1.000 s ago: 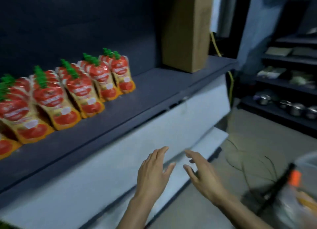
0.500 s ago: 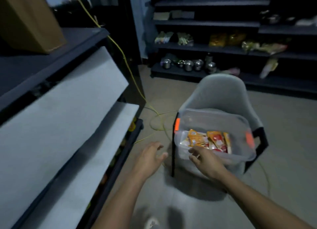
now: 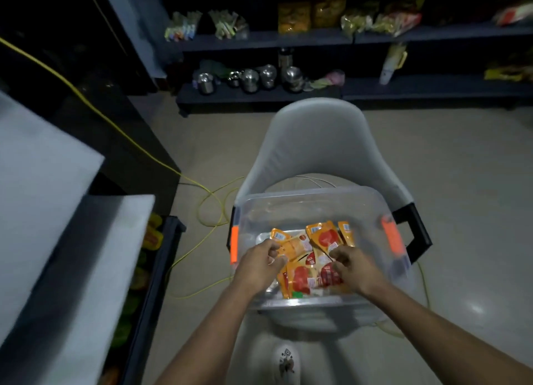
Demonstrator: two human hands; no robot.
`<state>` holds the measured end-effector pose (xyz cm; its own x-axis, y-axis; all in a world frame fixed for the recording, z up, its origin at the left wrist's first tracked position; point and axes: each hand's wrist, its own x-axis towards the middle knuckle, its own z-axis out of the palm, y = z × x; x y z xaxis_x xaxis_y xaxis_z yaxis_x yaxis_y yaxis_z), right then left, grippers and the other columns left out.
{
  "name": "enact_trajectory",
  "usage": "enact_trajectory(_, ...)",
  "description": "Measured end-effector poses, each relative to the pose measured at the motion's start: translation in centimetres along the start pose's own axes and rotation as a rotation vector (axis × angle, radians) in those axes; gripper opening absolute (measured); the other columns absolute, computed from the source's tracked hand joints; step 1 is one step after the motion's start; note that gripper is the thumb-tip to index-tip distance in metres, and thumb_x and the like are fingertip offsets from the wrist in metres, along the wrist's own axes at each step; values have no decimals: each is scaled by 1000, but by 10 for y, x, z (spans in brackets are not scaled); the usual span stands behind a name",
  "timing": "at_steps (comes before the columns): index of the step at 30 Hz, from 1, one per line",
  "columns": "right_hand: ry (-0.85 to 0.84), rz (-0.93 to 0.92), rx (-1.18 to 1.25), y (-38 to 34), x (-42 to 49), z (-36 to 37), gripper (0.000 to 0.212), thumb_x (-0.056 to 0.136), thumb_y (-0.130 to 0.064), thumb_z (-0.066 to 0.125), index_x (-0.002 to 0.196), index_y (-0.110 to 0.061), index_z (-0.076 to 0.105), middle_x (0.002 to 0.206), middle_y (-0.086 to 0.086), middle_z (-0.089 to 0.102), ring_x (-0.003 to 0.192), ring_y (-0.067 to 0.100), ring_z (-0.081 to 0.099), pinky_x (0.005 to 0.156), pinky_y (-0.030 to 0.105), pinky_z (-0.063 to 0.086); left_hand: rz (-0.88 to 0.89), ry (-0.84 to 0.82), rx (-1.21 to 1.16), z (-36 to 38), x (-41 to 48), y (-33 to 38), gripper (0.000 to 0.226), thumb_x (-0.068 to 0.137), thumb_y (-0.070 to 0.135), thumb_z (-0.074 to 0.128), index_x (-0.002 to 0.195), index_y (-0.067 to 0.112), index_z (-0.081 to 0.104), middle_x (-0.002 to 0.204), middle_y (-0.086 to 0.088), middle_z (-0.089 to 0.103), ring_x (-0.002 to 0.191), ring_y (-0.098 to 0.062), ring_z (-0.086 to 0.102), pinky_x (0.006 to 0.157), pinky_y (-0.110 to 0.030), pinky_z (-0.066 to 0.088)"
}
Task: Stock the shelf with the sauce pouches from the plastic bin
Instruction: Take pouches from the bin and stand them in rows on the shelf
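Observation:
A clear plastic bin (image 3: 311, 202) with orange latches sits on the seat of a grey chair (image 3: 320, 142). Several orange and red sauce pouches (image 3: 326, 237) lie loose in the bin's bottom. Both hands reach inside. My left hand (image 3: 259, 262) curls its fingers onto the edge of an orange pouch (image 3: 292, 244) at the left of the pile. My right hand (image 3: 353, 265) curls down on red pouches (image 3: 305, 278) at the middle. Whether either hand has a firm hold is unclear. The shelf (image 3: 43, 211) stands at the left edge, blurred.
A yellow cable (image 3: 121, 130) runs across the floor from the left shelf toward the chair. A dark shelf unit (image 3: 375, 87) along the far wall holds steel pots (image 3: 251, 80) and packets. My shoe (image 3: 287, 361) shows below the chair.
The view swung from the stocked shelf on the left to the bin on the chair. Both hands, open before, moved forward into the bin and curled onto the pouches.

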<state>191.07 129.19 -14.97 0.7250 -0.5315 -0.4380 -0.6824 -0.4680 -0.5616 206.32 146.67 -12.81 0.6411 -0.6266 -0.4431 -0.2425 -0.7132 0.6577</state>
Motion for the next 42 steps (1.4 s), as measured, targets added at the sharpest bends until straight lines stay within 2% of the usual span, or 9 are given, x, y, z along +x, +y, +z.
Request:
enact_trajectory(5, -86, -139, -427, 20, 70, 17, 42, 92, -25, 54, 134, -27, 46, 139, 3, 47, 124, 23, 46, 97, 39, 46, -21, -89, 68, 41, 83, -22, 41, 89, 34, 62, 129, 27, 53, 123, 4, 65, 108, -15, 62, 94, -34, 50)
enact_trajectory(11, -195, -256, -808, 33, 136, 37, 83, 84, -27, 66, 149, -22, 15, 157, 2, 15, 145, 24, 14, 112, 43, 28, -1, -122, 312, 90, 142, -51, 57, 94, 37, 55, 145, 22, 36, 149, -1, 41, 135, -21, 39, 110, -35, 32)
enact_trajectory(14, -233, -282, -942, 41, 155, 43, 77, 87, -24, 61, 149, -21, 15, 155, 3, 19, 144, 25, 14, 110, 45, 29, 31, -114, 474, 105, 158, -66, 61, 92, 41, 54, 146, 19, 35, 150, -7, 38, 133, -26, 39, 107, -35, 32)
enact_trajectory(20, -208, -396, -1149, 22, 172, 44, 46, 93, -25, 50, 137, -13, 40, 137, 9, 46, 131, 27, 35, 100, 40, 31, 19, -97, 682, 116, 173, -65, 67, 83, 53, 61, 139, 20, 42, 140, -7, 48, 127, -28, 45, 100, -39, 39)
enact_trajectory(24, -269, -371, -1231, 12, 174, 58, 42, 93, -32, 52, 133, -20, 51, 138, 10, 45, 129, 29, 39, 103, 42, 31, -106, -257, 559, 115, 171, -61, 65, 78, 56, 69, 129, 22, 50, 128, -3, 60, 118, -26, 57, 97, -36, 43)
enact_trajectory(29, -231, -412, -1300, 14, 159, 50, 57, 87, -43, 57, 134, -13, 48, 137, 8, 44, 128, 27, 37, 102, 42, 30, -253, -219, 461, 95, 148, -57, 56, 78, 48, 72, 123, 19, 55, 123, -2, 62, 111, -23, 60, 84, -32, 48)
enact_trajectory(33, -245, -395, -1254, 9, 134, 20, 32, 94, -28, 47, 124, -22, 59, 131, 5, 58, 122, 28, 51, 98, 40, 36, -276, -193, 306, 70, 113, -52, 54, 79, 39, 70, 126, 19, 56, 126, -2, 62, 111, -26, 61, 88, -32, 50)
enact_trajectory(37, -160, -394, -1081, -13, 93, -15, 31, 92, -29, 51, 123, -24, 54, 119, 5, 65, 112, 29, 60, 84, 37, 46, -294, -147, 31, 47, 74, -29, 47, 76, 30, 72, 120, 21, 59, 118, -2, 67, 105, -25, 63, 89, -35, 51)
enact_trajectory(42, 208, -305, -568, -38, 19, -50, 29, 88, -45, 56, 99, -21, 44, 98, 3, 66, 93, 28, 63, 63, 32, 36, -270, 42, -582, 18, 3, 4, 35, 85, 2, 69, 115, 19, 62, 101, -3, 72, 91, -21, 69, 82, -36, 58)
